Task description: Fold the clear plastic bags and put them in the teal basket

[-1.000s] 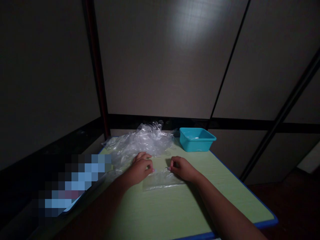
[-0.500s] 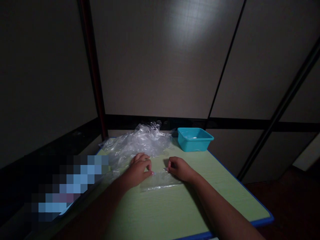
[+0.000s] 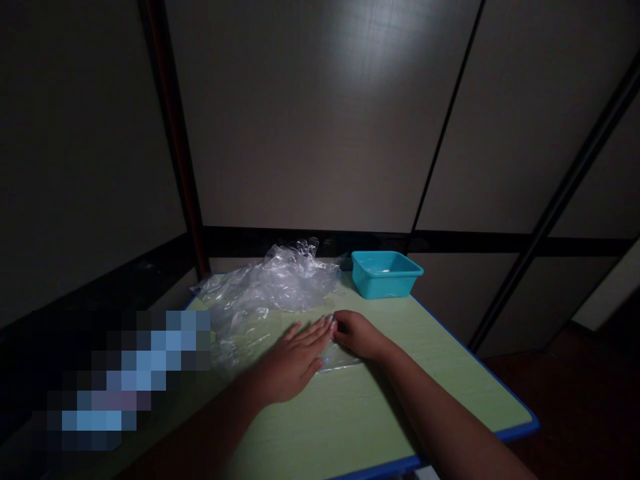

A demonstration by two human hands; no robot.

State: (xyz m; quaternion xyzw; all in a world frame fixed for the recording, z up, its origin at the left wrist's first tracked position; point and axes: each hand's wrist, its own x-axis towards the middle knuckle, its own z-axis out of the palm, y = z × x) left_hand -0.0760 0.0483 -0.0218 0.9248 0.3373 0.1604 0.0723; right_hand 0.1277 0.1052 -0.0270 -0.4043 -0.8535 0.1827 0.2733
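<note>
A clear plastic bag (image 3: 345, 360) lies flat on the green tabletop, partly covered by my hands. My left hand (image 3: 303, 353) rests palm down across it with the fingers stretched out, their tips touching the fingers of my right hand. My right hand (image 3: 357, 333) is curled, its thumb and forefinger pinched at the bag's far edge. A heap of crumpled clear plastic bags (image 3: 280, 280) lies just beyond my left hand.
A turquoise plastic basin (image 3: 385, 277) stands at the table's far right corner, with something pale inside. The green table (image 3: 320, 430) has a blue edge. Dark panelled doors (image 3: 310, 133) rise behind it. A blurred-out patch (image 3: 145, 370) covers the left side.
My left hand has opened from a pinch and moved right and nearer, flattening over the bag. My right hand stays in its pinch. The view has shifted slightly.
</note>
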